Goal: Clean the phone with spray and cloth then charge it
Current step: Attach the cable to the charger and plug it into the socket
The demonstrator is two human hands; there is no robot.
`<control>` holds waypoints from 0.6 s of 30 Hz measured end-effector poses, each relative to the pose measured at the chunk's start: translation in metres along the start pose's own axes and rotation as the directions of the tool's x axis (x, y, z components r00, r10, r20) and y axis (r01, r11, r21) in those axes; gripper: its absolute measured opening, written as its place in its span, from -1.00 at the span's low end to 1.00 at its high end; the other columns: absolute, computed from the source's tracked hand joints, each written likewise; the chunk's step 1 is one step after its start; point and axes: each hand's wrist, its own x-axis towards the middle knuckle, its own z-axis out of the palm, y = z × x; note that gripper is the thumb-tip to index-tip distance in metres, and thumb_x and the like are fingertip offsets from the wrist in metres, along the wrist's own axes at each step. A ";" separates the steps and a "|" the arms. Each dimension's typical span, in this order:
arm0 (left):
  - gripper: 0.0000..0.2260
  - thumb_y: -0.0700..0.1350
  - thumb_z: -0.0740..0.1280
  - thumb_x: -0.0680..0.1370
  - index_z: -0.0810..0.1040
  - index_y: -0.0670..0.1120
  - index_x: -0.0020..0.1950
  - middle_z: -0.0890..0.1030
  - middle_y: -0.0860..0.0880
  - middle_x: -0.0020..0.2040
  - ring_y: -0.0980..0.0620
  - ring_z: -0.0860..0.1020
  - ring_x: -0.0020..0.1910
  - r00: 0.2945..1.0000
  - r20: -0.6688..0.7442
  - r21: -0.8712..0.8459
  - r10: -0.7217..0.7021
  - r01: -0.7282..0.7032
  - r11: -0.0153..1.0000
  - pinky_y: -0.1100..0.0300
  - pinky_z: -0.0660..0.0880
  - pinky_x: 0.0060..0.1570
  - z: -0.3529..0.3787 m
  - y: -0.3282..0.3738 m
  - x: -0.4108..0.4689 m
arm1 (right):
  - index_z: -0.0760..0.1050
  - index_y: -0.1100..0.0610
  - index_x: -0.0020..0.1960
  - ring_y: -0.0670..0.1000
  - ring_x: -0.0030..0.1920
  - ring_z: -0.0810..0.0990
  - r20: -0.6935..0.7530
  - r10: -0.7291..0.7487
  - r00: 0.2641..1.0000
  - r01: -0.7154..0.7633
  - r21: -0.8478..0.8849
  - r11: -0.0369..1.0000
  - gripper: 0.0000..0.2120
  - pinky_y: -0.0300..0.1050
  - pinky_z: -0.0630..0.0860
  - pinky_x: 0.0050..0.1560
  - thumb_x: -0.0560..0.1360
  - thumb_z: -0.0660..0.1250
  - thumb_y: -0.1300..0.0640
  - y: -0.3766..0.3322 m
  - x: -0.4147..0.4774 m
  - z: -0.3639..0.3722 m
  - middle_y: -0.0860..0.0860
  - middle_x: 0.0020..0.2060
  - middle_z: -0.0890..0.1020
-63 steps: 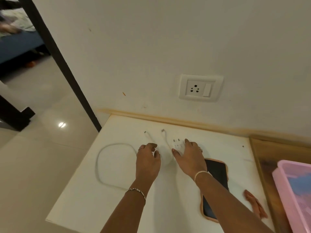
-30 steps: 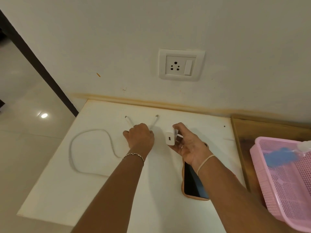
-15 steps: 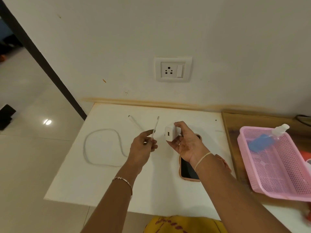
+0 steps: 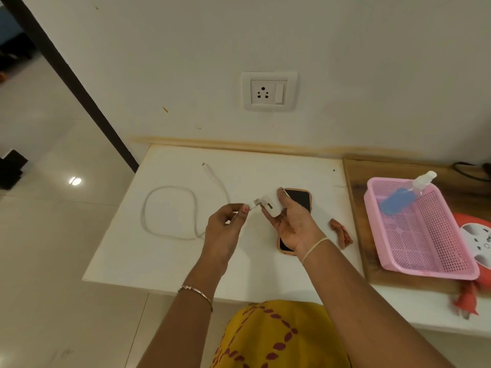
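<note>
1. As it lay screen-up on the white table (image 4: 159, 261), the phone (image 4: 300, 201), in a tan case, was partly hidden by the right hand (image 4: 295, 224) held over its middle.
2. Right hand: over the phone, thumb and fingers curled round a white charger adapter (image 4: 271, 207). The adapter's USB port faced away from the phone, toward the left hand (image 4: 225, 227).
3. Left hand: left of the phone and apart from the right hand, fingertips pinching the USB plug (image 4: 255, 202). The plug's metal tip was close against the adapter's upper corner; whether they touched could not be told.
4. Cable (image 4: 170, 187): white, looped on the table farther left of the phone, its free end lying toward the wall.
5. Cloth (image 4: 341, 233): small, reddish, crumpled, on the table just right of the phone and not touching it.
6. Pink basket (image 4: 372, 203): well right of the phone, on a wooden board (image 4: 356, 176). A blue spray bottle (image 4: 406, 195) lay tilted in its far corner, nozzle above the rim.
7. Wall socket (image 4: 269, 91): on the wall beyond the phone.
8. Orange reel (image 4: 478, 235): past the basket from the phone, partly covered by it.
</note>
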 end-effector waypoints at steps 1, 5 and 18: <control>-0.89 0.06 0.37 0.51 0.64 0.08 -0.04 0.59 0.06 -0.12 0.17 0.54 -0.20 1.000 -0.005 0.007 0.005 -0.005 1.000 0.30 0.42 -0.17 0.001 -0.002 -0.003 | 0.52 0.24 0.02 0.07 -0.18 0.68 0.001 -0.002 1.000 0.002 0.026 1.000 -0.83 -0.07 0.65 -0.21 0.52 0.36 0.15 0.001 0.000 -0.001 0.16 -0.09 0.64; -0.90 0.01 0.40 0.50 0.64 0.01 -0.06 0.66 0.07 -0.12 0.25 0.57 -0.36 1.000 -0.018 0.039 0.000 0.001 0.999 0.31 0.42 -0.24 0.007 -0.009 -0.012 | 0.49 0.26 0.03 0.11 -0.24 0.70 0.027 0.005 1.000 -0.006 0.049 0.999 -0.83 -0.08 0.64 -0.31 0.56 0.28 0.15 0.007 -0.004 0.000 0.20 -0.06 0.64; -0.86 -0.05 0.43 0.48 0.70 -0.09 -0.04 0.65 0.01 -0.21 0.11 0.54 -0.24 0.994 -0.101 0.040 -0.036 0.040 0.998 0.26 0.46 -0.17 0.016 -0.002 -0.012 | 0.38 0.28 0.26 0.05 -0.17 0.69 0.040 -0.083 0.996 0.088 -0.123 0.989 -0.64 -0.12 0.61 -0.31 0.56 0.28 0.09 0.014 -0.003 -0.003 0.19 0.06 0.61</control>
